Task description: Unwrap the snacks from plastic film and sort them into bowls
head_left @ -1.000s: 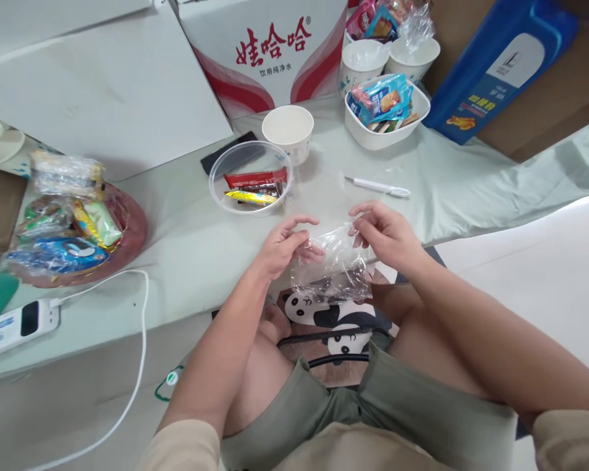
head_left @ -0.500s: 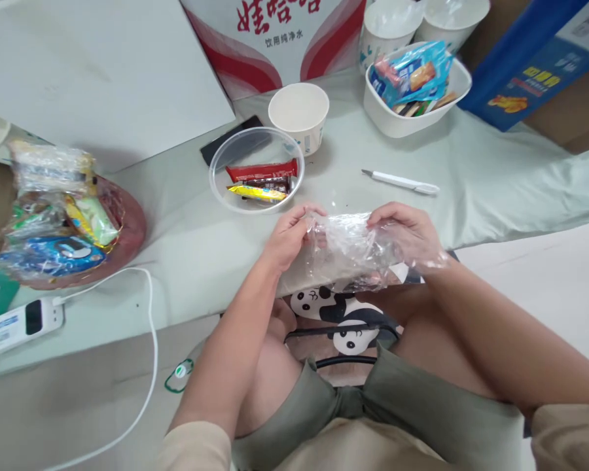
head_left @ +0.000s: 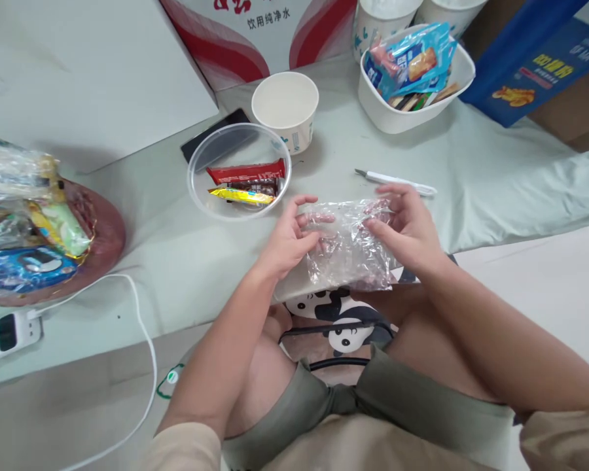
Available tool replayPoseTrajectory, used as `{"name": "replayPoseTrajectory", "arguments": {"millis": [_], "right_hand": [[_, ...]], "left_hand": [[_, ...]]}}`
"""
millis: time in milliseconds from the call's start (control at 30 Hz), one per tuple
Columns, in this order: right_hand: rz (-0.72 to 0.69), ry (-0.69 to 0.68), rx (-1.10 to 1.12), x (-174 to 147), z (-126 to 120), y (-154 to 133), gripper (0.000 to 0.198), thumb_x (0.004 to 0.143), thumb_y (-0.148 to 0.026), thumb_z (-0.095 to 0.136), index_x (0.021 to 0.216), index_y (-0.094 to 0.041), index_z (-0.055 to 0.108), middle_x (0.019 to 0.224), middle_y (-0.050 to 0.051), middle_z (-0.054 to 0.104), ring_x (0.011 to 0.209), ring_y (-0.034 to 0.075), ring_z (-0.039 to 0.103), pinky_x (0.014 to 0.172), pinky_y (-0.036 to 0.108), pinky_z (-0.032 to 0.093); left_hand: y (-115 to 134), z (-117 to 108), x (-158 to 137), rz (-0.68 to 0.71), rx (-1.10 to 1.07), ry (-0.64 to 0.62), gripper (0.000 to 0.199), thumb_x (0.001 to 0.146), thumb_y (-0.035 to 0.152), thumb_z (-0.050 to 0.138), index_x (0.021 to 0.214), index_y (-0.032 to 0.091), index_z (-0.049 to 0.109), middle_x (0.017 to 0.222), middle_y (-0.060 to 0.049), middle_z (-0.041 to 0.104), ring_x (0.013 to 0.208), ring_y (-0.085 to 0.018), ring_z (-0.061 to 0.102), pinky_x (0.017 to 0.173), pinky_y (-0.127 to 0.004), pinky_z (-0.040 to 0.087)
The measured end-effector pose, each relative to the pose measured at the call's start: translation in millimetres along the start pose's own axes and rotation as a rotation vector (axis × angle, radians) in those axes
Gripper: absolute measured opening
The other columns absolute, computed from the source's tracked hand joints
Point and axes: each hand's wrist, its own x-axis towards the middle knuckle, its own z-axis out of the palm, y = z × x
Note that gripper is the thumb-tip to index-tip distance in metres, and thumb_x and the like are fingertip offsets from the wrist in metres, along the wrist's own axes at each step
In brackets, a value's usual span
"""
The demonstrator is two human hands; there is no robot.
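- The clear plastic bag (head_left: 351, 252) is between the two hands, at the near edge of the cloth-covered table (head_left: 171, 252).
- It is spread fairly flat and wrinkled. Its far edge runs roughly from 9 to 3 o'clock; no clear long axis shows, and I cannot tell which way its mouth points.
- The left hand (head_left: 294, 239) is at the bag's 9 o'clock side, fingers spread, some showing through or against the film. Whether its thumb pinches the edge I cannot tell.
- The right hand (head_left: 407, 226) is at the 3 o'clock side, fingers bent, thumb apart from the forefinger and laid at the film. I cannot tell whether they grip it.
- Seen from the bag, the round bowl (head_left: 201, 199) with wrapped snacks (head_left: 248, 173) is at 10 o'clock, the paper cup (head_left: 287, 108) at 11.
- A white pen (head_left: 395, 181) lies near, at 1 o'clock, its tip pointing between 9 and 10.
- Half a second ago the film reached over the right hand to the wrist; now it stops at the fingers and thumb.
- The left fingers, then bunched at the film, are now wider apart.
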Motion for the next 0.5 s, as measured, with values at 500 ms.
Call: {"name": "replayPoseTrajectory", "arguments": {"millis": [500], "right_hand": [[0.213, -0.132, 0.034, -10, 16, -22, 0.019, 0.083, -0.036, 0.066, 0.095, -0.02, 0.065, 0.056, -0.005, 0.056, 0.049, 0.012, 0.051, 0.048, 0.026, 0.04]], "left_hand": [[4, -4, -20, -0.049, 0.145, 0.06, 0.026, 0.075, 0.034, 0.076, 0.092, 0.016, 0.066, 0.069, 0.002, 0.065, 0.058, -0.009, 0.062, 0.056, -0.021, 0.053]]}}
